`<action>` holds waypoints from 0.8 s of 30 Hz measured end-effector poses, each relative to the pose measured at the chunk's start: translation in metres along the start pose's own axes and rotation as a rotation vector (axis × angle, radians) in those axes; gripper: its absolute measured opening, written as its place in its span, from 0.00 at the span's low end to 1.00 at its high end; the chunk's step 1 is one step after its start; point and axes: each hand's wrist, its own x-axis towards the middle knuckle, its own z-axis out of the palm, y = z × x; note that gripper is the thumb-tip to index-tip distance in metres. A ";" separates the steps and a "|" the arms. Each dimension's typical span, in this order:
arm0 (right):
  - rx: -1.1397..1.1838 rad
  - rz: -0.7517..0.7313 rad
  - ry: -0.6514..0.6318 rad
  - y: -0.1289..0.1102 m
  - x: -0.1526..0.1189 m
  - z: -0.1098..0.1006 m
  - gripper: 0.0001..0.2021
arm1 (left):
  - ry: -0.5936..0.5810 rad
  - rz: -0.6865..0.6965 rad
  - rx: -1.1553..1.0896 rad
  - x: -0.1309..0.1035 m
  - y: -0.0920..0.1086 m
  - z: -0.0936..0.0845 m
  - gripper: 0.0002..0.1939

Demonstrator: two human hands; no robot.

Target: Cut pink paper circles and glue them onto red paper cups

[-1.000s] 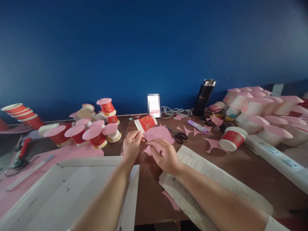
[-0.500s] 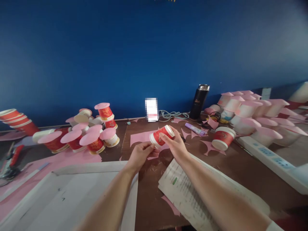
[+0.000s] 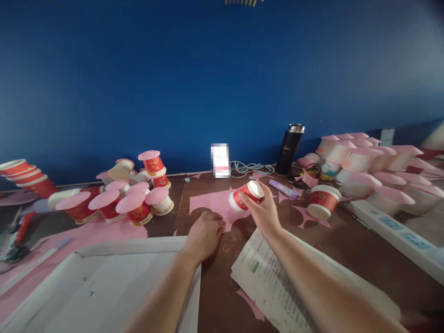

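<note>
My right hand (image 3: 265,210) is wrapped round a red and white paper cup (image 3: 239,198), which is tilted on its side just above the table. Beneath and beside the cup lies a piece of pink paper (image 3: 206,201) with curved cut edges. My left hand (image 3: 206,233) rests low at the near edge of this paper. Its fingers are curled downward, and whatever lies under them is hidden. Another red and white paper cup (image 3: 324,202) lies to the right, clear of both hands.
Cups with pink paper discs (image 3: 132,203) crowd the left, beside a leaning stack of red cups (image 3: 29,175). A white box lid (image 3: 132,245) and a printed sheet (image 3: 255,259) lie in front. Rightward are a black flask (image 3: 288,150), power strip (image 3: 391,231) and pink-topped cups (image 3: 364,162).
My right hand has carried the cup slightly to the right. My left hand has come away from the cup and dropped to the table at the pink paper.
</note>
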 end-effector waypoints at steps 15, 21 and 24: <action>-0.111 0.019 -0.055 -0.012 -0.008 0.001 0.31 | -0.196 0.004 0.139 -0.004 0.008 -0.006 0.12; -0.093 0.011 -0.050 -0.012 -0.010 0.002 0.31 | -0.101 -0.005 0.129 -0.008 0.006 -0.005 0.10; -0.059 -0.050 -0.065 -0.013 -0.010 0.001 0.30 | 0.123 -0.089 0.039 -0.007 0.005 -0.006 0.14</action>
